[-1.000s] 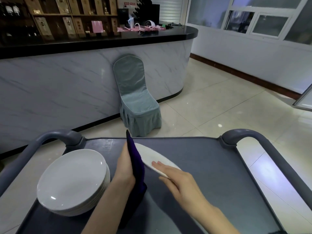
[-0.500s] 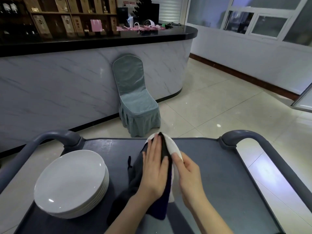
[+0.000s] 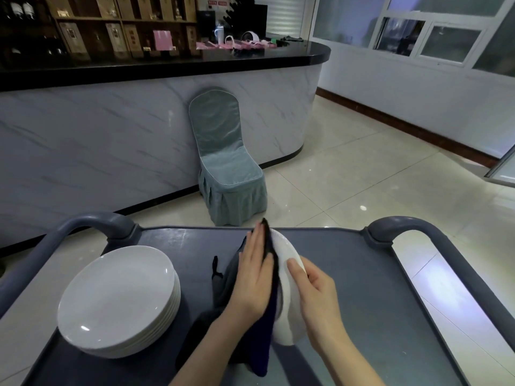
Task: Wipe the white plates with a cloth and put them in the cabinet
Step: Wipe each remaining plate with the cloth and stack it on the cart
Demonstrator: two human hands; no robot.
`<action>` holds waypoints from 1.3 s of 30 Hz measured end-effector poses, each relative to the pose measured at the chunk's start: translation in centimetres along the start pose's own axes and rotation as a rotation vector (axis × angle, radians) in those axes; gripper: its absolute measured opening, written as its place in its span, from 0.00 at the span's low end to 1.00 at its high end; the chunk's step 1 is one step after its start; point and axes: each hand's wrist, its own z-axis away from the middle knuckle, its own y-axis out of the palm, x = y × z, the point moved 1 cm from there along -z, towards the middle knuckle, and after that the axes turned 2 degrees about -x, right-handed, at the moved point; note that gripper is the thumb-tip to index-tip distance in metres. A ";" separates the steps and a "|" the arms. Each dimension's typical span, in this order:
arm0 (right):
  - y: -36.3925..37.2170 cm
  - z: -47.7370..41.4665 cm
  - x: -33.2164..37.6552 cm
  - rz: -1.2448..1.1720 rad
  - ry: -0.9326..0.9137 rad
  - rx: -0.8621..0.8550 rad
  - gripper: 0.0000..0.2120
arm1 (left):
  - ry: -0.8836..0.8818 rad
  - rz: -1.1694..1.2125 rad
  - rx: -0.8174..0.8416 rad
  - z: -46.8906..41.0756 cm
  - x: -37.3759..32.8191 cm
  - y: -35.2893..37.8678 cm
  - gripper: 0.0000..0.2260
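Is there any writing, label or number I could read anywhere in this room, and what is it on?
No text here can be read.
boxes on the shelves behind the bar: printed labels, too blurred to read.
red signs on the back wall: too small to read.
held plate, stacked plates, cloth, cart: no writing visible.

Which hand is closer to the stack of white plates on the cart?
Left. The left hand, flat on the dark cloth, is right of the white plate stack; the right hand holds a tilted white plate farther right.
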 end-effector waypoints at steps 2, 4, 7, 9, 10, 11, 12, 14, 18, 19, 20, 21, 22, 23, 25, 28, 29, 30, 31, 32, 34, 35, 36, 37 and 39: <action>0.0 0.1 -0.3 0.004 0.014 0.003 0.13 | -0.125 0.089 -0.050 -0.4 0.1 -0.2 0.22; -0.1 0.0 -0.3 -0.020 0.026 -0.017 0.12 | 0.011 -0.015 -0.041 0.2 -0.2 -0.1 0.22; -0.2 -0.3 -0.1 -0.055 0.033 -0.016 0.11 | 0.257 -0.292 0.086 1.3 -0.4 0.7 0.26; -0.4 -0.5 0.0 -0.076 0.056 0.001 0.12 | 0.279 -0.312 0.143 1.0 -0.1 0.6 0.26; -0.6 -0.5 -0.1 -0.087 0.080 0.006 0.12 | 0.264 -0.264 0.148 0.7 0.1 0.5 0.25; -0.8 -0.5 -0.1 -0.096 0.103 0.005 0.12 | 0.228 -0.205 0.132 0.4 0.3 0.2 0.24; -1.1 -0.6 -0.1 -0.108 0.123 -0.001 0.12 | 0.175 -0.142 0.106 0.0 0.8 -0.1 0.23; -2.0 -0.7 -0.2 -0.184 0.160 -0.023 0.10 | 0.040 -0.095 0.043 -0.3 2.4 -1.0 0.23; -3.8 -1.7 0.3 -0.364 0.195 -0.073 0.11 | -0.043 -0.104 0.030 2.0 5.3 -1.1 0.22; -4.0 -1.9 0.3 -0.406 0.207 -0.103 0.11 | -0.003 -0.097 0.026 3.1 6.0 -0.6 0.21; -4.1 -2.2 0.2 -0.444 0.221 -0.133 0.11 | 0.012 -0.079 0.067 4.1 6.3 0.2 0.22; -4.1 -2.4 0.1 -0.472 0.232 -0.161 0.12 | 0.028 -0.041 0.082 5.0 5.9 1.0 0.24; -4.0 -2.6 -0.1 -0.490 0.245 -0.186 0.12 | 0.077 -0.078 0.058 5.4 5.7 1.8 0.26; -3.9 -2.6 -0.2 -0.504 0.256 -0.206 0.12 | 0.086 -0.099 0.006 5.6 5.6 2.1 0.27; -3.6 -2.6 -0.4 -0.529 0.269 -0.227 0.12 | 0.080 -0.102 0.022 5.5 4.8 2.2 0.27; -3.7 -2.4 -0.1 -0.560 0.252 -0.206 0.12 | 0.048 -0.045 0.037 3.9 4.7 1.2 0.24; -3.7 -2.4 0.1 -0.568 0.249 -0.200 0.12 | 0.009 -0.039 0.026 3.5 4.9 0.9 0.23; -3.7 -2.6 0.4 -0.576 0.246 -0.201 0.12 | -0.018 -0.074 -0.005 3.4 5.0 0.6 0.23; -3.8 -2.8 0.6 -0.586 0.245 -0.207 0.12 | -0.002 -0.130 -0.027 3.6 4.8 0.7 0.24; -3.8 -3.0 0.7 -0.599 0.246 -0.221 0.13 | 0.026 -0.163 -0.025 4.2 4.7 1.1 0.24; -3.5 -3.3 1.0 -0.629 0.264 -0.262 0.12 | 0.059 -0.171 0.004 5.7 3.9 2.2 0.27; -3.2 -3.4 1.0 -0.643 0.279 -0.279 0.12 | 0.078 -0.193 0.027 6.3 3.6 2.8 0.28; -2.9 -3.4 0.8 -0.649 0.297 -0.293 0.12 | 0.114 -0.233 0.055 6.7 3.2 3.3 0.28; -2.6 -3.3 0.5 -0.644 0.319 -0.305 0.11 | 0.160 -0.287 0.096 6.9 2.9 3.7 0.29; -2.2 -3.1 -0.4 -0.608 0.388 -0.313 0.10 | 0.239 -0.376 0.181 6.4 2.4 4.2 0.29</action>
